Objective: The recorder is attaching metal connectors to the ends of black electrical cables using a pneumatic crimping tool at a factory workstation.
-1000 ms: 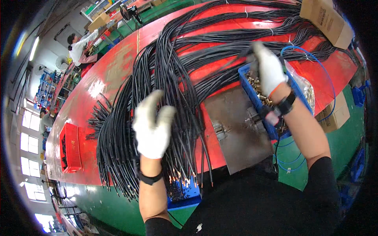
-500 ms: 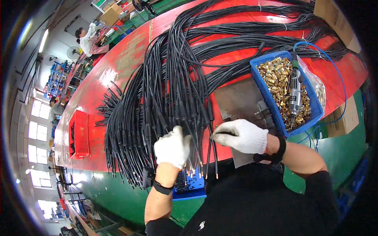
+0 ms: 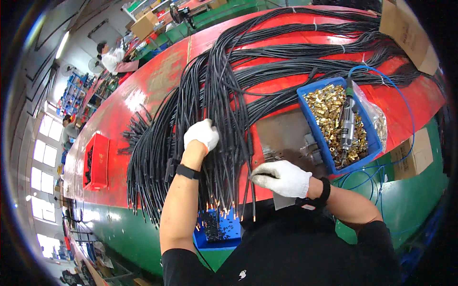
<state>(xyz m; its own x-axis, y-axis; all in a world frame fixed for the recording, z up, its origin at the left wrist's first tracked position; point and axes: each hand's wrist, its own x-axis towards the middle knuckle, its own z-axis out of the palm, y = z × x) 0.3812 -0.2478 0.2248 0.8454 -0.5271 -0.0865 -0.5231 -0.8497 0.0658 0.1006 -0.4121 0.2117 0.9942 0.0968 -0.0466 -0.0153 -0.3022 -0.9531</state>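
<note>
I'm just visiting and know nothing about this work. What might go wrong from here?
Three possible slips:

1. The black cables around the left hand overlap thickly, so pulling one might tangle or drag its neighbours.

2. Bare copper tips reach past the edge of the red table, close to the dark shirt, and could snag or bend.

3. The hand tool lies on loose brass-coloured fittings; a tug could scatter some.

left hand [image 3: 201,135] over black cables [image 3: 217,81], right hand [image 3: 284,179] near; red table [image 3: 160,78]
</note>
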